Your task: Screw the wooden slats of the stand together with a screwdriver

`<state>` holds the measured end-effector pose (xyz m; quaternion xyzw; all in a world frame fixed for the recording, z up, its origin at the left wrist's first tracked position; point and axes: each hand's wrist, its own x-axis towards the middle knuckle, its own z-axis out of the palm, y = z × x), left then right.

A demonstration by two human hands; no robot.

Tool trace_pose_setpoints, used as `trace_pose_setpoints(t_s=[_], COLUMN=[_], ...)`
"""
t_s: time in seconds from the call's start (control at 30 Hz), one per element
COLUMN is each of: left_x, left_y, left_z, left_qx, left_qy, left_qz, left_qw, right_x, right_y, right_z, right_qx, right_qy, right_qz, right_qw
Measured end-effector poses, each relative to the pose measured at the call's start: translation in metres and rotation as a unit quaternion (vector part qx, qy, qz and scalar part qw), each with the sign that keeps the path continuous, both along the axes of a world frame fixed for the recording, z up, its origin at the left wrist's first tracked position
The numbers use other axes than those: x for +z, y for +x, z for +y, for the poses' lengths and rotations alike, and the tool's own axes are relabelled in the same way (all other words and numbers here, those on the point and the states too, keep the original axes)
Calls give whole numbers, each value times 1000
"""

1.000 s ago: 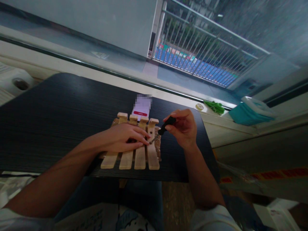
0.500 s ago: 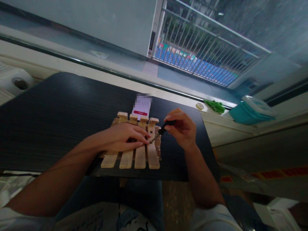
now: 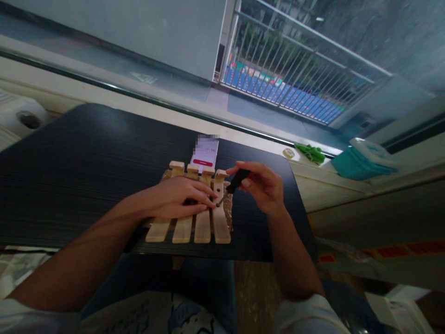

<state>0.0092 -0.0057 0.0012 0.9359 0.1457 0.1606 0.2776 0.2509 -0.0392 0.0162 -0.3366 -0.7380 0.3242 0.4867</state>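
Note:
Several pale wooden slats with curled upper ends form a wooden rack [image 3: 221, 227] near the table's front edge, over a brown, shiny wrapped piece [image 3: 228, 208]. My left hand [image 3: 184, 197] lies across the slats, fingers stretched out, the fingertips by the rightmost slat. A black-handled screwdriver [image 3: 236, 182] is pinched in the fingers of my right hand [image 3: 262, 185]. It leans down to the left, and its tip meets a dark screw or hole in the rightmost slat. Another dark hole shows just above that spot.
A phone [image 3: 205, 152] with a lit screen lies behind the rack on the black table [image 3: 104, 157]. On the sill at the right are a tape roll [image 3: 288, 153], a green cloth [image 3: 311, 153] and a teal container [image 3: 358, 162]. A white roll [image 3: 24, 113] stands at far left.
My right hand's fingers have shifted on the screwdriver, the index finger now reaching further along its top, and more of the handle shows. The left hand and the rack stay where they were.

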Motion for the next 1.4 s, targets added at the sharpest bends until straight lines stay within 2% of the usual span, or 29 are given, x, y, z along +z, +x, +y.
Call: trace_pose_setpoints(t_s=[0.2,0.5,0.8,1.0,1.4], left_x=[-2,-1,0,1,-1], left_y=[-1,0,0,0,-1], left_z=[0,1,0,0,0], left_qx=[-1,-3,0,-2,3], left_qy=[-6,-1,2,5,6], left_qz=[-3,-2,-1,0,8], left_qw=[1000,1000,1000,1000,1000], right_x=[-2,-3,-2,-1,-2], right_y=[-3,-5,-7,-8,-10], right_z=[4,5,6,6,8], right_qx=[8,-26,-40,-59,-58], right_qy=[15,17,51,48,95], right_qz=[45,53,83,71,48], right_qw=[999,998,994,995,993])
